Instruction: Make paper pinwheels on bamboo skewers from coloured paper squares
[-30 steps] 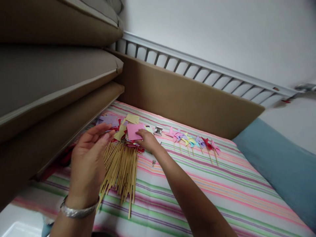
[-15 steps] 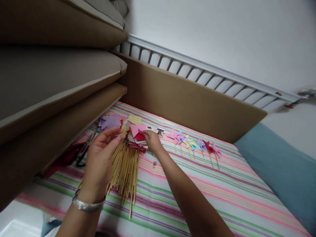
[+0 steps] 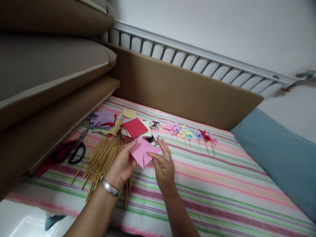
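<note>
Between my two hands is a pink paper square (image 3: 142, 152) with slits cut in from its corners. My left hand (image 3: 125, 164), a silver bracelet at its wrist, grips the square's left edge between thumb and fingers. On the other side, my right hand (image 3: 163, 164) pinches its right corner. Just behind lies a stack of coloured paper squares with a red sheet (image 3: 135, 127) on top. A bundle of thin wooden sticks (image 3: 101, 161) spreads beneath and left of my left hand.
Black-handled scissors (image 3: 77, 148) lie at the left by the stacked cushions (image 3: 59, 95). More cut papers (image 3: 102, 118) are piled at the back left. Several finished paper pinwheels (image 3: 190, 133) stand in a row on the striped cloth (image 3: 222, 177). A brown board (image 3: 182, 89) borders the back.
My right hand has taken the pink square off the stack and drawn it nearer, uncovering a red sheet. My left hand has moved right and now holds the square too.
</note>
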Demonstrator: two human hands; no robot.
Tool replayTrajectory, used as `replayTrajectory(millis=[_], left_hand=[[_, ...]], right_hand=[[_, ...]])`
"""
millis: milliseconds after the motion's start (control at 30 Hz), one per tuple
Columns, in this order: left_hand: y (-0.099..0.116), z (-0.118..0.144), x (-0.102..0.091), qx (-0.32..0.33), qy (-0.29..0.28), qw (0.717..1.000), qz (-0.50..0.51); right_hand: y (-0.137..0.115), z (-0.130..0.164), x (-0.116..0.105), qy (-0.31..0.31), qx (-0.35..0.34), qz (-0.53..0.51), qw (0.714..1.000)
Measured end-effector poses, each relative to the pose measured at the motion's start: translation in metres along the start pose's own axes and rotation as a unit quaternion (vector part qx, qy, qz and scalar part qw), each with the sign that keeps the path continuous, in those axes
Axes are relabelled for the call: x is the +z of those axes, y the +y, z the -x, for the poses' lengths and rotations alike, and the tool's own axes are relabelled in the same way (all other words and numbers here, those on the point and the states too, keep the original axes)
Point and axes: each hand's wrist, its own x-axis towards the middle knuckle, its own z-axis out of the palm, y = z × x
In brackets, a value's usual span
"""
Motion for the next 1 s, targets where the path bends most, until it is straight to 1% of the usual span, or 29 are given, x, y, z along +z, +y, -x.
replayTrajectory(millis=[67,133,267,367,467,600,833,1000], left_hand=[[-0.008,-0.004,0.000,-0.002,0.040,0.999,-0.013],[-0.012,-0.009,0.000,0.007,0.065,0.998,-0.016],[-0.013,-0.015,0.004,0.035,0.092,0.995,-0.023],[-0.015,-0.017,0.009,0.048,0.083,0.995,-0.026],[-0.021,-0.018,0.015,0.048,0.061,0.997,-0.022],[-0.029,-0.018,0.021,0.039,0.047,0.998,-0.022],[-0.036,-0.018,0.023,0.031,0.025,0.999,-0.024],[-0.036,-0.019,0.021,0.024,0.031,0.999,-0.016]], right_hand=[[0.007,0.006,-0.002,-0.017,0.011,-0.008,1.000],[0.014,0.006,-0.006,-0.032,0.019,-0.016,0.999],[0.017,-0.002,-0.014,-0.011,0.053,-0.046,0.997],[0.011,-0.004,-0.017,-0.005,0.058,-0.041,0.997],[0.008,-0.002,-0.017,-0.004,0.026,-0.003,1.000],[0.010,0.004,-0.017,-0.013,-0.013,0.032,0.999],[0.013,0.008,-0.019,-0.029,-0.014,0.048,0.998],[0.015,0.008,-0.018,-0.043,-0.012,0.049,0.998]])
